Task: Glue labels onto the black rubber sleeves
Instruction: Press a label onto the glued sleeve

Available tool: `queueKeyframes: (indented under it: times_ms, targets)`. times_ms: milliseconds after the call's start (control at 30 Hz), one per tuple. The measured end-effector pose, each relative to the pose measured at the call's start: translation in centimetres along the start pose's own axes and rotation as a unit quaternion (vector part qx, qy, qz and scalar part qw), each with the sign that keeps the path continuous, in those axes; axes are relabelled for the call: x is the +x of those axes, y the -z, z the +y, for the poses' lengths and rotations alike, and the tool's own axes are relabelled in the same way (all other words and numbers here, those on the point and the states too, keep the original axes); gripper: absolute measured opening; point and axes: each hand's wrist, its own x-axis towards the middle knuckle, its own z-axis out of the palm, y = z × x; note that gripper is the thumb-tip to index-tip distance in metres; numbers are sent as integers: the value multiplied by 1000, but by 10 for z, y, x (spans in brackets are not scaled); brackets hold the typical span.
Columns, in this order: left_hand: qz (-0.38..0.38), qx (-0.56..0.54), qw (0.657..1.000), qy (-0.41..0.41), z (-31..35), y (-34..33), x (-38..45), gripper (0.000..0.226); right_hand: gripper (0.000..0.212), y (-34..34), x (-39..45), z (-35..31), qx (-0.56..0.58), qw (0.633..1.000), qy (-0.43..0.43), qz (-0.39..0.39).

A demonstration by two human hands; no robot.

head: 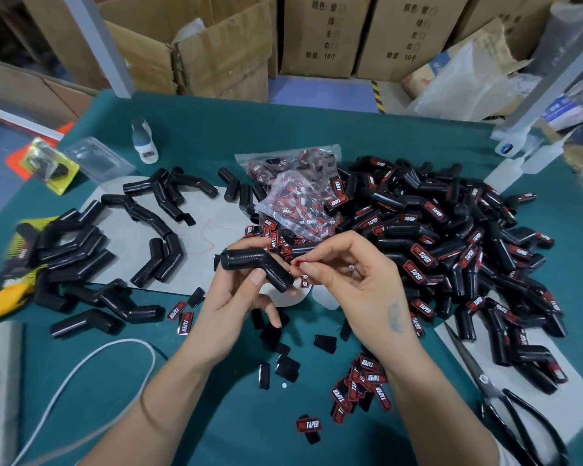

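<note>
The bent black sleeve (254,265) sits just left of the picture's middle, lifted off the green table (317,129) and clamped in the left hand (236,297), thumb pressed across its elbow. At its three o'clock end the right hand (350,274) pinches a small red-edged label (298,263) between thumb and forefinger, almost touching the sleeve's lower leg.

From where I stand, the risk is a crooked label: it is tiny and held by its edge, so it could land skewed on the curved rubber or stick to the fingertips instead. Whether it carries glue I cannot tell.

At twelve o'clock from the hands lie two clear plastic bags (293,200), both stuffed with red-and-black labels, the nearer one spilling some onto the table. At three o'clock a big heap of labelled sleeves (451,237) spreads out; at nine o'clock bare sleeves (81,243) lie loose. A small bottle (144,140), perhaps the glue, stands at eleven o'clock. Beyond the table, open cardboard boxes (199,45) hold contents I cannot see. Scissors (505,395) lie at four o'clock.
</note>
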Motion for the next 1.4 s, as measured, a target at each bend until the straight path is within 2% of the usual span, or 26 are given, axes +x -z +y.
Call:
queueKeyframes:
  times_ms: [167, 267, 333, 533, 633, 700, 767, 933, 1133, 1300, 1400]
  targets:
    - [-2, 4, 1000, -7, 1, -1, 0, 35, 12, -2, 3, 1, -34, 999, 31, 14]
    - [4, 8, 1000, 3, 1, -3, 0, 42, 13, -5, 2, 2, 56, 998, -14, 6]
    - [11, 6, 1000, 8, 2, -3, 0, 45, 13, -6, -2, 0, 59, 998, -13, 1]
    - [18, 7, 1000, 11, 1, -2, -1, 49, 12, 2, -11, -10, -24, 997, 62, 36]
    - [8, 5, 1000, 3, 3, -1, -1, 49, 8, -1, -18, -16, -14, 994, 104, 14]
    - [-5, -2, 1000, -3, 4, -1, -2, 40, 9, -11, -24, -13, 52, 995, 78, -34]
    - [-17, 1, 1000, 15, 5, 0, -2, 42, 15, -24, -29, -3, 110, 993, 16, -45]
    - [-42, 33, 995, 89, -4, 11, -11, 48, 9, -38, -44, 39, 182, 973, -136, 41]
    - [-19, 67, 988, 135, -5, 24, -10, 46, 11, -40, -38, 45, 184, 972, -138, 51]
    - [-59, 62, 988, 133, -6, 23, -14, 51, 14, -35, -38, 49, 171, 973, -146, 43]
    - [-72, 69, 986, 130, -4, 22, -15, 46, 14, -35, -38, 52, 173, 973, -151, 33]
